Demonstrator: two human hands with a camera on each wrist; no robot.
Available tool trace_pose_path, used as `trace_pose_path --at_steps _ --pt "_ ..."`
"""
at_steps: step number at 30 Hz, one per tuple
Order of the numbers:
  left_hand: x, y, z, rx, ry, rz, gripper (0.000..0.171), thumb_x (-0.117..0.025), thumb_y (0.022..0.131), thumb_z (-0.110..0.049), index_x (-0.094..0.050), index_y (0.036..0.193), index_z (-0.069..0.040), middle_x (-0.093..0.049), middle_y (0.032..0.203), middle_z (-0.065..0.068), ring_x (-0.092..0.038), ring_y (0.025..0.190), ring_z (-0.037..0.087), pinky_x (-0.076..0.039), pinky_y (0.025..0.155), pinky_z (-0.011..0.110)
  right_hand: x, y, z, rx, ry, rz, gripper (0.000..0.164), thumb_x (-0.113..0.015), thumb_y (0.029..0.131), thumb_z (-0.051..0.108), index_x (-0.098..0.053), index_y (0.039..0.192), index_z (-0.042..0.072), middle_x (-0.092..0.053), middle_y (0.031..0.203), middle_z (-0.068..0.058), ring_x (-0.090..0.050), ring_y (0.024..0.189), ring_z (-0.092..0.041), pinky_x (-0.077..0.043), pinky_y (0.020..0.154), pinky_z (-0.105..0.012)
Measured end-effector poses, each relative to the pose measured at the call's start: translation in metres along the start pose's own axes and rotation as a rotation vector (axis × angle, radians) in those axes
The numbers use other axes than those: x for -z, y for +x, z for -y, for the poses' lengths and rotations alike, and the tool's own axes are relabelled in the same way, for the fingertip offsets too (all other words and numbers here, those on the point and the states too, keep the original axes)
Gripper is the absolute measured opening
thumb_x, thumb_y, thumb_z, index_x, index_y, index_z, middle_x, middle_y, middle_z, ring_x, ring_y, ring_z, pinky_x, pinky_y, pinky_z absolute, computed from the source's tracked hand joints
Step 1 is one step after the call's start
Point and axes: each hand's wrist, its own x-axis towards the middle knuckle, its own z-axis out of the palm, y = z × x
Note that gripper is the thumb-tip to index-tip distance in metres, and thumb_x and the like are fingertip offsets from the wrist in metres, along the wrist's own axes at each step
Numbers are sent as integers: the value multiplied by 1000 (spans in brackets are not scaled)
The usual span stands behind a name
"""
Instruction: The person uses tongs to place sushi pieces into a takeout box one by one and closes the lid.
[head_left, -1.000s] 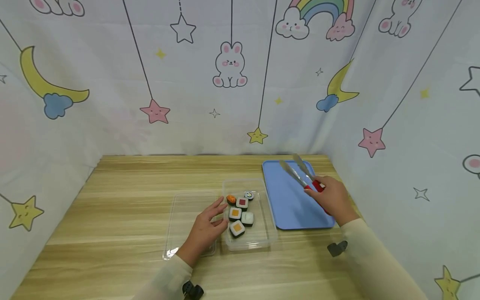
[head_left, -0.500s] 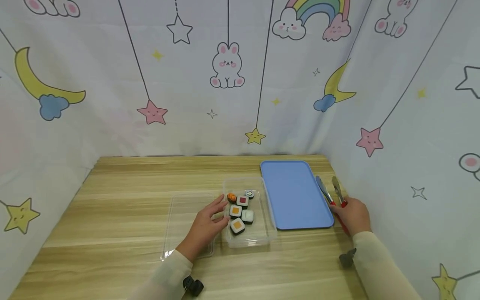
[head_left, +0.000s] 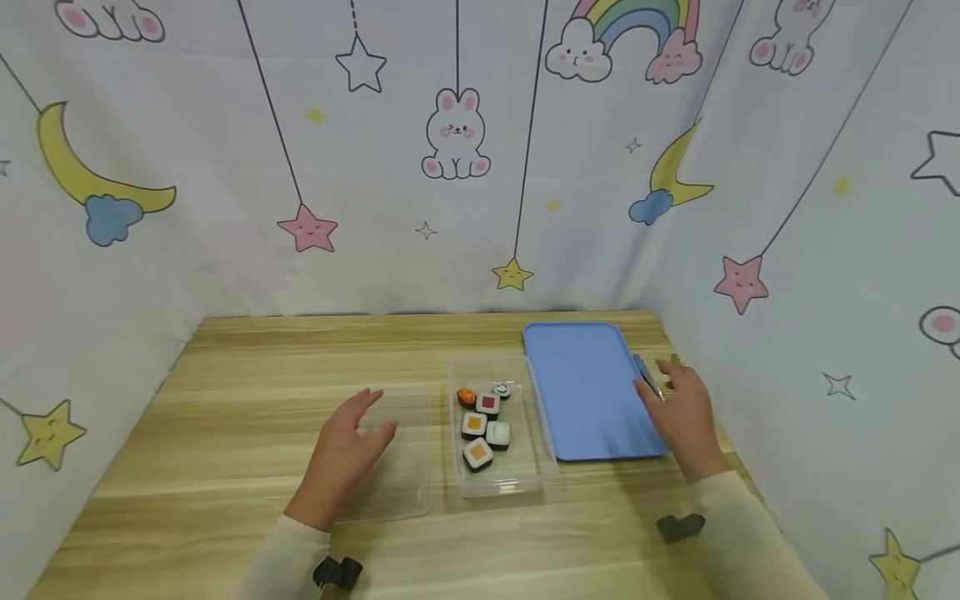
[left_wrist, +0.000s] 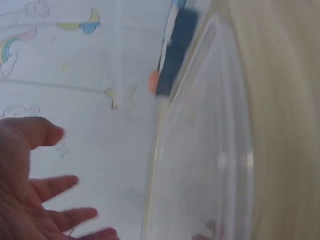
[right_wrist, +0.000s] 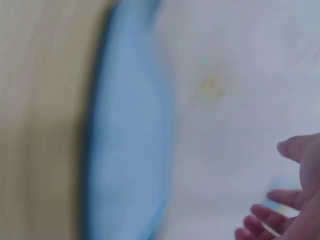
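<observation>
My left hand hovers with spread fingers over the clear plastic lid, holding nothing. To its right, a clear plastic container holds several sushi pieces, some topped with orange or red squares. My right hand has loose, spread fingers above the right edge of the blue tray. Metal tongs lie beside that tray, largely covered by the right hand in the head view. In the right wrist view the fingers are apart with nothing between them.
A wooden table carries everything. Behind and to the right stands a white curtain printed with stars, moons and rabbits, close to the tray's side of the table.
The right hand carried the tongs from above the tray to the table on its right, let go, and moved back left. My left hand left the container's edge and moved left over the lid.
</observation>
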Motion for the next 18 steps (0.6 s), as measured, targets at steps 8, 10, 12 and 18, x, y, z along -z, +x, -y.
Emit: trace_pose_path --at_steps 8,10,12,18 --pt "25 -2 21 161 157 89 76 -66 99 -36 -38 156 6 -37 156 35 -36 143 54 -38 114 68 -66 -69 161 26 649 554 58 -69 101 25 -50 153 8 -59 144 -14 -59 128 -32 -54 106 -43" --pt "24 -2 23 182 134 97 78 -67 98 -37 -38 156 7 -39 155 35 -38 142 54 -39 112 68 -89 -85 187 -40 713 701 68 -70 101 28 -41 159 9 -51 152 -16 -52 137 -35 -49 111 -50" --pt "22 -2 23 204 122 95 77 -67 98 -37 -39 156 7 -40 155 35 -38 142 54 -40 111 69 -113 -94 206 -100 729 787 77 -70 100 31 -31 164 11 -41 161 -17 -42 146 -38 -44 115 -57" --pt "20 -2 22 230 141 81 75 -67 98 -35 -41 154 7 -43 152 37 -40 139 56 -42 109 70 -174 -98 232 -217 613 735 90 -72 96 41 -24 166 11 -25 169 -17 -25 153 -41 -34 118 -66"
